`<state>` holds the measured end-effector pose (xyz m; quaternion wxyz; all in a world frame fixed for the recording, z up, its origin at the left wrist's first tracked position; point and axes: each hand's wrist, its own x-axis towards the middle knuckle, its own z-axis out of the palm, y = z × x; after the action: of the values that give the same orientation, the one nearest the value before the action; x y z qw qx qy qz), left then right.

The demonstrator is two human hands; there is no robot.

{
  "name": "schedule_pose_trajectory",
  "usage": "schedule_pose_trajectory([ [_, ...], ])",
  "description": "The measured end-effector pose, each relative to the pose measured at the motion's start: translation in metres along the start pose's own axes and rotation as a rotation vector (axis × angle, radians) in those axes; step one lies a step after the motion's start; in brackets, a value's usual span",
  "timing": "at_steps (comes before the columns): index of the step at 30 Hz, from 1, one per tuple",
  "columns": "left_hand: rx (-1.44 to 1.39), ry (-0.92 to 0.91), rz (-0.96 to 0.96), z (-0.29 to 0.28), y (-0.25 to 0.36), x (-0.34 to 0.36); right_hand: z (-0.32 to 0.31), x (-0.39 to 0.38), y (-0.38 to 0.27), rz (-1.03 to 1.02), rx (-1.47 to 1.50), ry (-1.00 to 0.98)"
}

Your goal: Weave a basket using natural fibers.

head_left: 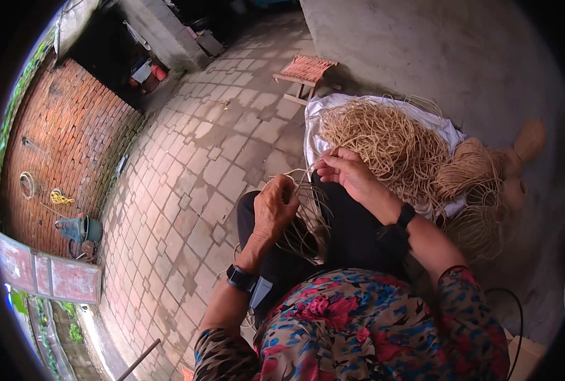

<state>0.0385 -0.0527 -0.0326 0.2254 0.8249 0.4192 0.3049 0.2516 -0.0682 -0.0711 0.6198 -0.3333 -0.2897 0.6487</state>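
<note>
Over my lap, my left hand (276, 206) is closed around a thin tan cord, its fingers curled inward. A short stretch of the cord (299, 170) runs from it to my right hand (346, 173), where thumb and forefinger pinch it. Below and between the hands, loose loops of the same cord (305, 238) hang over my dark trousers. Just beyond my right hand lies a big tangled heap of tan cord (384, 136) on a white plastic sheet (312, 130). What lies inside my left fist is partly hidden.
Bundled twisted rope (470, 168) and brown rounded objects (529, 140) sit right of the heap, by a grey wall (447, 57). A low red-topped stool (305, 68) stands ahead on the paving (200, 171). At left are a brick wall (66, 120) and a green bucket (93, 228).
</note>
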Motion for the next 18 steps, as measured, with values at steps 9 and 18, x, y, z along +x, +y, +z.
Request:
schedule_pose_trajectory([
  [9,0.191,-0.055,0.040,-0.006,0.001,-0.001,0.014,0.004,0.015,-0.152,-0.975,0.089],
  [18,-0.262,-0.557,-0.356,-0.018,-0.007,0.028,0.040,-0.042,0.021,-0.772,-1.385,-0.252],
])
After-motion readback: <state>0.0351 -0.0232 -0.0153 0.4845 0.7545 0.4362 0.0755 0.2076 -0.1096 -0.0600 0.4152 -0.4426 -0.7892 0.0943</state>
